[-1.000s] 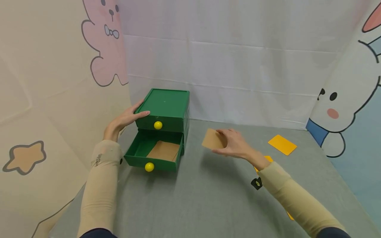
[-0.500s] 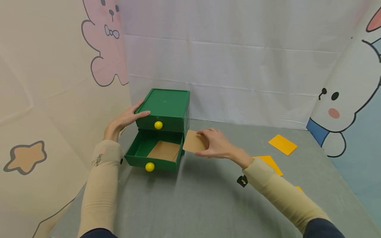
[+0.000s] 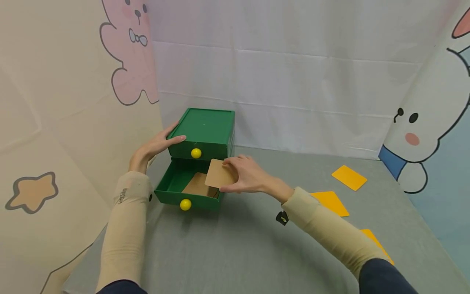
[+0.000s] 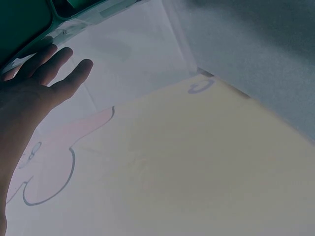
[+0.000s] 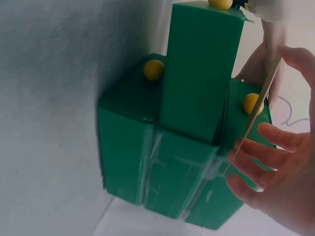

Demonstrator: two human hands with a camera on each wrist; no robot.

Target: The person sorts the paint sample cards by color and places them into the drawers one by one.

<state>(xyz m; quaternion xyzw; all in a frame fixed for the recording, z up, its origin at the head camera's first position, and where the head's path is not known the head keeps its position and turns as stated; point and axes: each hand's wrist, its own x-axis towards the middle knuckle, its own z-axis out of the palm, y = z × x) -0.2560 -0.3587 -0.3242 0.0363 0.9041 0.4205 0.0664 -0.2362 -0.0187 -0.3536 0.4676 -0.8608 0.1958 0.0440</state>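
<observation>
A green drawer cabinet (image 3: 205,125) with yellow round knobs stands at the back left. My left hand (image 3: 158,143) rests at its upper left edge, thumb over the top; in the left wrist view its fingers (image 4: 69,81) are extended along the cabinet's side. The middle drawer (image 3: 202,200) is pulled out, with brown cards (image 3: 194,183) lying in it. Between thumb and fingers, my right hand (image 3: 249,175) pinches a thin brown card (image 3: 216,173) over the drawer's right side. Seen edge-on in the right wrist view, the card (image 5: 261,103) is flat and stiff-looking.
On the grey table (image 3: 235,249), three yellow cards lie to the right: one farther back (image 3: 349,177), one mid-table (image 3: 332,203), and a nearer card (image 3: 374,241) partly behind the right sleeve. A white curtain (image 3: 286,90) hangs behind the cabinet.
My right hand has carried the brown card leftward from beside the cabinet to over the pulled-out drawer. The left hand and the cabinet have stayed in place.
</observation>
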